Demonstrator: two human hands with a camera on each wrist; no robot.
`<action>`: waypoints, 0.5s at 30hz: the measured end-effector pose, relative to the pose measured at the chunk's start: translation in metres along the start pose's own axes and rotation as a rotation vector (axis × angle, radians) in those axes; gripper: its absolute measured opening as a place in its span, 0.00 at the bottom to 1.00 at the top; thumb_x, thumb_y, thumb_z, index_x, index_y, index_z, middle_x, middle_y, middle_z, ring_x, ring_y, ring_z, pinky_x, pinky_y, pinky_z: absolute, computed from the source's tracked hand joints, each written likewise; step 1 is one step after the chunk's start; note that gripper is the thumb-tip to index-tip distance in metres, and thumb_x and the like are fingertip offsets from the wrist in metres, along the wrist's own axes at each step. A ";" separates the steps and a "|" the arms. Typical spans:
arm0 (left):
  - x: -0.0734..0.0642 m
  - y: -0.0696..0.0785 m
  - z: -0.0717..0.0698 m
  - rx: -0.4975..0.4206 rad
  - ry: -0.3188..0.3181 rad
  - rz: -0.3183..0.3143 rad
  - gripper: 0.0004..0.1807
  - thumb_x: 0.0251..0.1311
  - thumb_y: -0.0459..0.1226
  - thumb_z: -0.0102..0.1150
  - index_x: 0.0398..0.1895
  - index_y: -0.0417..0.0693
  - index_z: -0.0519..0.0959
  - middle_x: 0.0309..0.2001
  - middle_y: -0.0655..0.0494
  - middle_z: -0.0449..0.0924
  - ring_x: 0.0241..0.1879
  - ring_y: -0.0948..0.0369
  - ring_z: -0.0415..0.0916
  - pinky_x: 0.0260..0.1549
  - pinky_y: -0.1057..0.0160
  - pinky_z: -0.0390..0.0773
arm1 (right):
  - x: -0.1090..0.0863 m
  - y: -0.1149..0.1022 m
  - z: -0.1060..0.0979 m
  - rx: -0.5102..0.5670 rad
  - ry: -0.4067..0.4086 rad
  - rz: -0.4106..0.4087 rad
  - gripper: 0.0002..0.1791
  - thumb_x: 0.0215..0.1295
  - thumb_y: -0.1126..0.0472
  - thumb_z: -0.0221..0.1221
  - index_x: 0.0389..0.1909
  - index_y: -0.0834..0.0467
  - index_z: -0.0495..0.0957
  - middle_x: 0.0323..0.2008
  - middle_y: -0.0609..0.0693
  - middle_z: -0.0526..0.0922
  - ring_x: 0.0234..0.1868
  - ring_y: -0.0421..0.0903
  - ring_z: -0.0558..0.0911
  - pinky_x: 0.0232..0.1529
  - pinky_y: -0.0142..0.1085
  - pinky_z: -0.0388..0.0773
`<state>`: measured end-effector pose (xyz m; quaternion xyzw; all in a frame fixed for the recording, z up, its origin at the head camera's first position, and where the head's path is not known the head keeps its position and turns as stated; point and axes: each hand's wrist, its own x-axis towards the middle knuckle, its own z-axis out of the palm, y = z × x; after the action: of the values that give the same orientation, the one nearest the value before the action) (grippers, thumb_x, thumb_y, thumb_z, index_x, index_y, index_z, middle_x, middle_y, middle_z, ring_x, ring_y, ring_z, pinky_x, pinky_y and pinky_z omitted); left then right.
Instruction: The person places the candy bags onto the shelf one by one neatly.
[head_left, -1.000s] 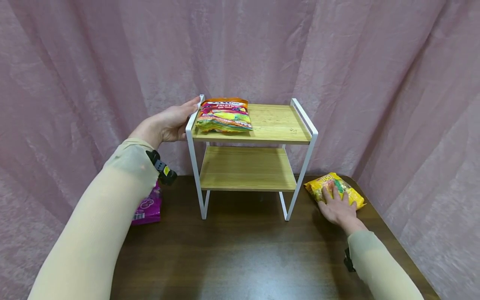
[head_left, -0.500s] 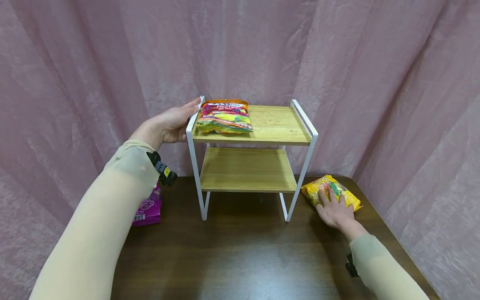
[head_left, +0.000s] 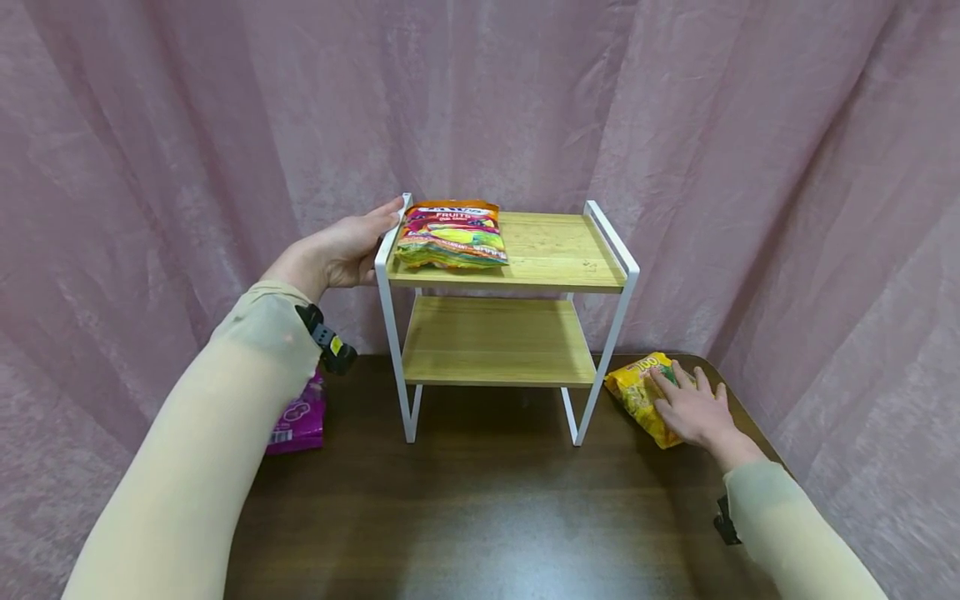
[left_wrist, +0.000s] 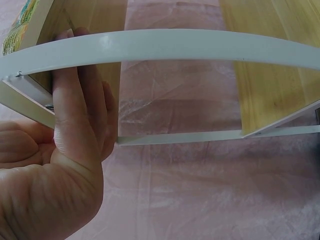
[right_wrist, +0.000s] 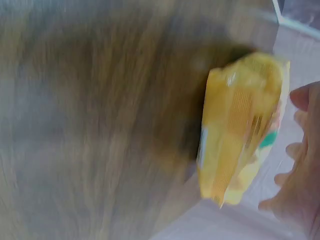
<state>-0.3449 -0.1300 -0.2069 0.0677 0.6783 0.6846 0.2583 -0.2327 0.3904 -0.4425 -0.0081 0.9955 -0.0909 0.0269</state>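
Observation:
A two-tier shelf [head_left: 498, 342] with wooden boards and a white metal frame stands on the table. On the left of its top board lies an orange candy bag [head_left: 452, 237] marked "FRUITS". My left hand [head_left: 345, 250] grips the shelf's left upper side; in the left wrist view, fingers [left_wrist: 70, 97] reach beneath the top board behind the white bar. To the right of the shelf, a yellow candy bag [head_left: 639, 396] rests on the table. My right hand [head_left: 701, 412] is over its right side with fingers spread; in the right wrist view, a gap shows between fingertips [right_wrist: 295, 150] and bag.
A purple bag [head_left: 300, 425] lies on the table at left, partly hidden behind my left forearm. Pink curtains [head_left: 510, 100] hang behind and on both sides. The dark wooden table [head_left: 450, 500] ends at a right edge near my right forearm.
Under my right hand the yellow bag first shifts slightly left, then turns as the hand lifts and moves right, off most of it. My left hand keeps its grip on the shelf.

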 end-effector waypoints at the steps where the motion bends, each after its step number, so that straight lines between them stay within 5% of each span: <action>1: 0.000 0.000 0.000 0.005 0.001 0.000 0.30 0.80 0.53 0.29 0.79 0.90 0.39 0.37 0.50 0.88 0.25 0.59 0.86 0.19 0.66 0.82 | 0.000 0.003 -0.002 0.016 -0.006 0.003 0.34 0.81 0.47 0.40 0.81 0.56 0.53 0.78 0.71 0.43 0.74 0.80 0.40 0.64 0.80 0.34; 6: 0.000 0.000 0.003 0.010 0.001 -0.006 0.30 0.80 0.53 0.29 0.79 0.90 0.39 0.37 0.50 0.88 0.25 0.59 0.86 0.20 0.65 0.83 | -0.002 0.015 -0.003 0.086 -0.043 0.003 0.35 0.81 0.48 0.40 0.82 0.58 0.50 0.78 0.73 0.41 0.73 0.82 0.39 0.64 0.80 0.38; 15: 0.003 0.001 0.005 0.010 -0.012 0.001 0.30 0.81 0.52 0.28 0.80 0.89 0.38 0.35 0.51 0.88 0.24 0.60 0.85 0.19 0.65 0.82 | -0.004 0.022 0.003 0.000 -0.072 -0.039 0.36 0.81 0.44 0.42 0.82 0.56 0.50 0.78 0.70 0.46 0.73 0.79 0.47 0.63 0.80 0.45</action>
<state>-0.3455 -0.1247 -0.2067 0.0734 0.6802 0.6808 0.2615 -0.2286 0.4120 -0.4497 -0.0306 0.9935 -0.0912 0.0612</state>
